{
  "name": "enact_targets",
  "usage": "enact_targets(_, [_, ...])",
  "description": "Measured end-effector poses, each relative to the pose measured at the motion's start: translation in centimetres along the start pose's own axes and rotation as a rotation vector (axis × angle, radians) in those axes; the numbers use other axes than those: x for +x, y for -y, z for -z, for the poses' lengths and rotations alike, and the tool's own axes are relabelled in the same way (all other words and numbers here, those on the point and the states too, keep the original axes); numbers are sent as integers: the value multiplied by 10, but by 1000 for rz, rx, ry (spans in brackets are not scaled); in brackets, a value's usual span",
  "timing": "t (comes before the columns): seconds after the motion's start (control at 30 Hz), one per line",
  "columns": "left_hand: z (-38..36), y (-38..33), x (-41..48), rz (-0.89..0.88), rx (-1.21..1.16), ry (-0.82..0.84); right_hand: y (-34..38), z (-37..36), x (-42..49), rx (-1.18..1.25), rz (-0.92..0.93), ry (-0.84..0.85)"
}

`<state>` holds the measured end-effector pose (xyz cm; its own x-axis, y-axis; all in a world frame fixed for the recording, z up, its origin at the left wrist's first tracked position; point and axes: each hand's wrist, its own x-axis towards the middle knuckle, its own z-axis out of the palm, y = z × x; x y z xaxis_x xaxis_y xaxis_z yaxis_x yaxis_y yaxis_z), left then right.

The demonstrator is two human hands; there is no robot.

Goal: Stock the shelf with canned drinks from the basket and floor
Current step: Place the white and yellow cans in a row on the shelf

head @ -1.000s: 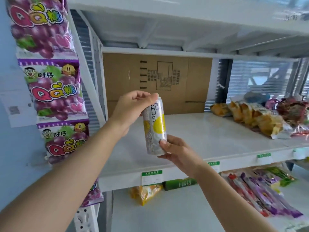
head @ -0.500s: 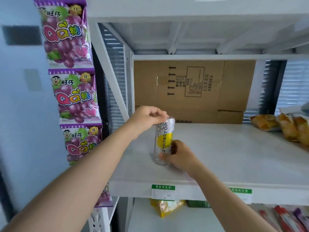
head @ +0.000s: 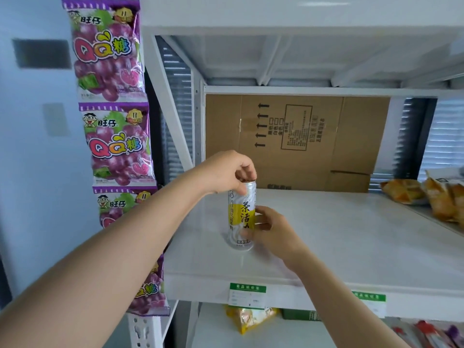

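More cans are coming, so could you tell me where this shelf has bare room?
The shelf board is bare between the can and the orange snack bags, back to the cardboard. A narrower strip lies left of the can. The right end is crowded.

Can (head: 241,217) lid hidden under left grip (head: 226,173), orange snack bags (head: 424,197) cut by right edge, price label (head: 247,296) unreadable

One head-worn wide-angle view, facing forward and slightly down, close to the white metal shelf (head: 351,234), at its left end
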<state>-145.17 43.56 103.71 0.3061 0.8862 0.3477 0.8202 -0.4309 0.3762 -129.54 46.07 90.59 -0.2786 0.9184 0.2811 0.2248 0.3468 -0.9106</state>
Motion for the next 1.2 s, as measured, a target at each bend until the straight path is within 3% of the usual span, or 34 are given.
enact_targets(0.3, [-1, 16, 17, 10, 80, 22, -9, -13, 40, -207, -59, -2])
enact_targets(0.6, [-16, 39, 80, 96, 304, -19, -15, -16, 110, -282, -161, -16])
enact_targets(0.8, [-20, 61, 124, 154, 294, -16, -20, -17, 164, -441, -200, 0])
enact_targets(1.2, [-32, 117, 186, 140, 329, -65, -48, -23, 229, -476, -171, -66])
